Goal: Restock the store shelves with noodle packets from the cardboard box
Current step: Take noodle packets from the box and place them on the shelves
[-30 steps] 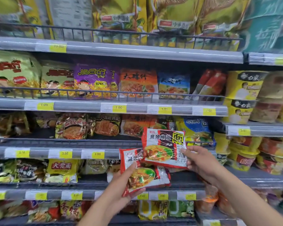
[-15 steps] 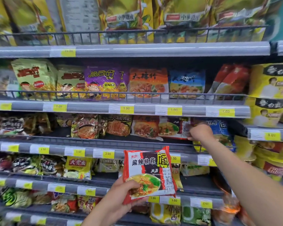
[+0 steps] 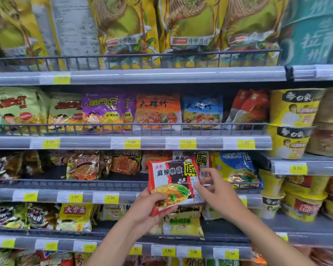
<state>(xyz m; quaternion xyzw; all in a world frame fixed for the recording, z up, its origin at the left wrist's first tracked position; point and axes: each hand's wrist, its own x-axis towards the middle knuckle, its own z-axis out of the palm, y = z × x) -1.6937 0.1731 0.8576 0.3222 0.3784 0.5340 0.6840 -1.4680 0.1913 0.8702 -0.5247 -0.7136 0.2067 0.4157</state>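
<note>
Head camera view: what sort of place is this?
Probably a grocery store's noodle aisle: tiered grey metal shelves, yellow price tags along their edges, and a red-and-white plastic noodle packet held up.

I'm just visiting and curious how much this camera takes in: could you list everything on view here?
packet: one, red and white, held before the third shelf
tall bags: several, yellow, top shelf
teal bag: one, teal, top right
green packets: two, green, second shelf, left
purple packets: seemingly two, purple, second shelf
orange packet: one, orange, right of the purple
blue packet: one, blue, right of the orange
tubs: two stacked, yellow, right side
price tags: many, yellow, shelf edges
left grip: one, bare hand, holds the packet's lower left
right grip: one, bare hand, pinches the packet's right edge
</note>
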